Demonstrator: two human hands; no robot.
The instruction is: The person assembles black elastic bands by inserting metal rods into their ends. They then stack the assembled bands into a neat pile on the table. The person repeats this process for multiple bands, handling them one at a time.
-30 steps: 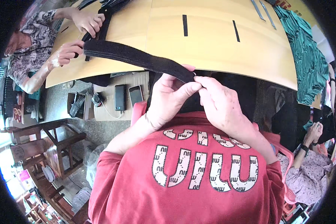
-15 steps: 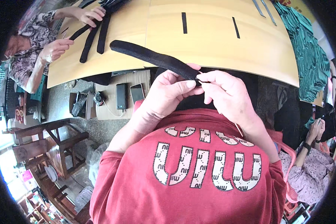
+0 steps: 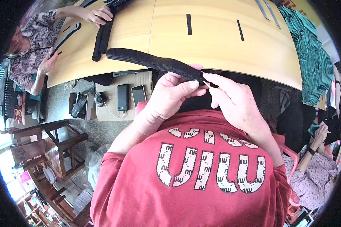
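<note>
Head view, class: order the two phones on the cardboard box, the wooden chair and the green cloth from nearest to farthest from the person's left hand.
From the left hand:
1. Two phones, just left on the cardboard box.
2. Wooden chair, lower left.
3. Green cloth, far right on the table.

Two phones (image 3: 122,97), two slots (image 3: 188,24), one strap (image 3: 155,62)

The black strap (image 3: 155,62) looks like matt, coarse woven cloth, lying over a smooth, pale wooden table (image 3: 216,45)
</note>
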